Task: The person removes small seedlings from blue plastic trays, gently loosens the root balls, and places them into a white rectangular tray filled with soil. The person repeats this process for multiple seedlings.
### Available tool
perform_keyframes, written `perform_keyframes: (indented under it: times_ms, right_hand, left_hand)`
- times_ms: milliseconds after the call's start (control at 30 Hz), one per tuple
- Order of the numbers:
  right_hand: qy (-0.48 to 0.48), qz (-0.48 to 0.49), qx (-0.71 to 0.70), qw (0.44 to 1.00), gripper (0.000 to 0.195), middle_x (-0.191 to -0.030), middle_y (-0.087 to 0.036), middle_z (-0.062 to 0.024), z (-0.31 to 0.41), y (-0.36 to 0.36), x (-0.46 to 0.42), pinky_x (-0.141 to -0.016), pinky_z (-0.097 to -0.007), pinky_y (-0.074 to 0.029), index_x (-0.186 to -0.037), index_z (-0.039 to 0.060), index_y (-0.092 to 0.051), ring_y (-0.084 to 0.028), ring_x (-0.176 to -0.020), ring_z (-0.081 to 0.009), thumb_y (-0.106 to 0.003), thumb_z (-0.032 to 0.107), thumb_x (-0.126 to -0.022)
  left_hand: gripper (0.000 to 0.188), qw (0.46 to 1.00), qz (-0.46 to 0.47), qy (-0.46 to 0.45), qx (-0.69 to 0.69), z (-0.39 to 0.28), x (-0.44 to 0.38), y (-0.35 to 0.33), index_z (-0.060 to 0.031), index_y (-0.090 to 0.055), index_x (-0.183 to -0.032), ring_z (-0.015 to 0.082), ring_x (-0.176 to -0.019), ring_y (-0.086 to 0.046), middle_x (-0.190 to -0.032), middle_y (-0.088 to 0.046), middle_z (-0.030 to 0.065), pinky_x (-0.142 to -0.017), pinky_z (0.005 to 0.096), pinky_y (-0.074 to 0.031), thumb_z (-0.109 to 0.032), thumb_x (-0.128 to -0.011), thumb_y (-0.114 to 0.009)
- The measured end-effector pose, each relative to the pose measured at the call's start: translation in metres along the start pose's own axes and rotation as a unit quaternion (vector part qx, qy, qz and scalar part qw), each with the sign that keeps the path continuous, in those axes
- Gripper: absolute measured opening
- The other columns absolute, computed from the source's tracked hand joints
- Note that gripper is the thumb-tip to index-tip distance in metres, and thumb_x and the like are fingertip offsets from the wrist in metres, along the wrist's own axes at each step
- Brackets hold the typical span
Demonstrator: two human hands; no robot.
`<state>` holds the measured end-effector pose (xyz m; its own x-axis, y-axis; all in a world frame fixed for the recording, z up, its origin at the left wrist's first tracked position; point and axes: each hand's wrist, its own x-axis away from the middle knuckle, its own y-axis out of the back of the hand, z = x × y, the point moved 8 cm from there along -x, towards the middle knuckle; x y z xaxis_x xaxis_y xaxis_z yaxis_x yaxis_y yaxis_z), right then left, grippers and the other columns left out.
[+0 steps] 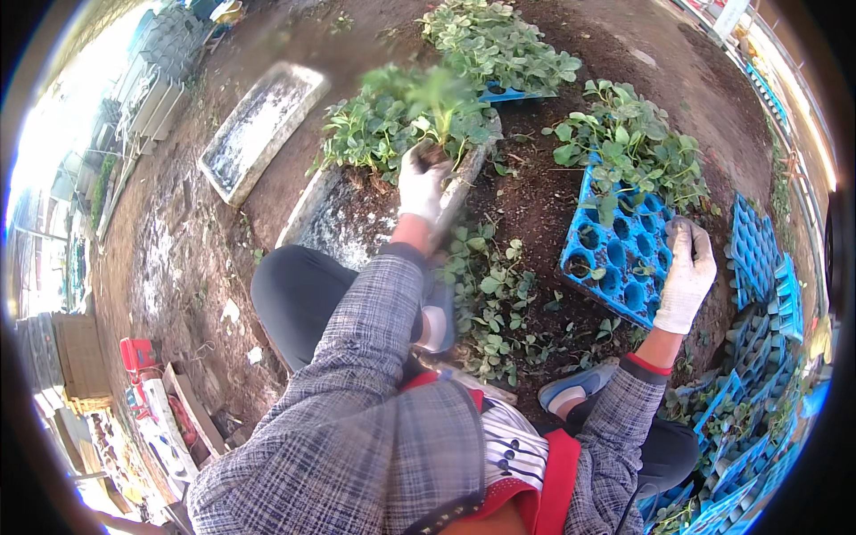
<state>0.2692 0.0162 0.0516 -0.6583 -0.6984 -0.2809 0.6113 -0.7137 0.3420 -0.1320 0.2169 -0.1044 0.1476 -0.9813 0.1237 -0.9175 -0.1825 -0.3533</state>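
Observation:
My left hand (pixel 422 182), in a soiled white glove, holds a leafy strawberry-like seedling (pixel 443 124) by its dark root plug. The plant's top is blurred. It is above a long foam trough (pixel 334 231), whose far part is filled with green seedlings (pixel 374 127). My right hand (pixel 689 271), gloved too, is at the right edge of a blue plastic seedling tray (pixel 618 257) with its fingers curled. Whether they grip the rim is hard to tell. Many near cells show no plants; leafy seedlings (pixel 628 137) cover the tray's far end.
Another planted blue tray (pixel 518 95) lies beyond the trough. A second foam trough (pixel 267 130) rests at the left. Loose seedlings (pixel 498 294) lie on the soil between my feet. Blue trays (pixel 752 374) are heaped at my right. A red object (pixel 139 356) sits at lower left.

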Motion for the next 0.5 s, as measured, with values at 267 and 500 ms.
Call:
perform_keyframes:
  times_ms: [267,500]
  right_hand:
    - [0.014,0.026,0.09,0.995,0.024,-0.096,-0.069,-0.0053,0.006,-0.02,0.006,-0.082,-0.0253,-0.048,-0.106,-0.0029,-0.07,-0.06,-0.086,-0.0111,-0.067,0.018,-0.096]
    - [0.018,0.038,0.133,0.99,0.024,-0.096,-0.07,-0.0069,-0.022,-0.004,0.001,-0.081,-0.0284,-0.05,-0.109,0.0,-0.07,-0.062,-0.086,-0.0129,-0.069,0.018,-0.093]
  left_hand:
    - [0.064,0.82,-0.042,0.178,-0.542,0.05,-0.005,0.057,-0.0067,-0.054,-0.137,0.03,-0.111,-0.065,-0.122,-0.068,0.0172,-0.098,0.037,-0.05,-0.01,-0.077,-0.078]
    - [0.056,0.749,-0.051,0.111,-0.651,0.114,-0.039,0.096,-0.0101,-0.05,-0.139,0.0403,-0.11,-0.065,-0.12,-0.066,0.0253,-0.096,0.0463,-0.052,-0.016,-0.084,-0.059]
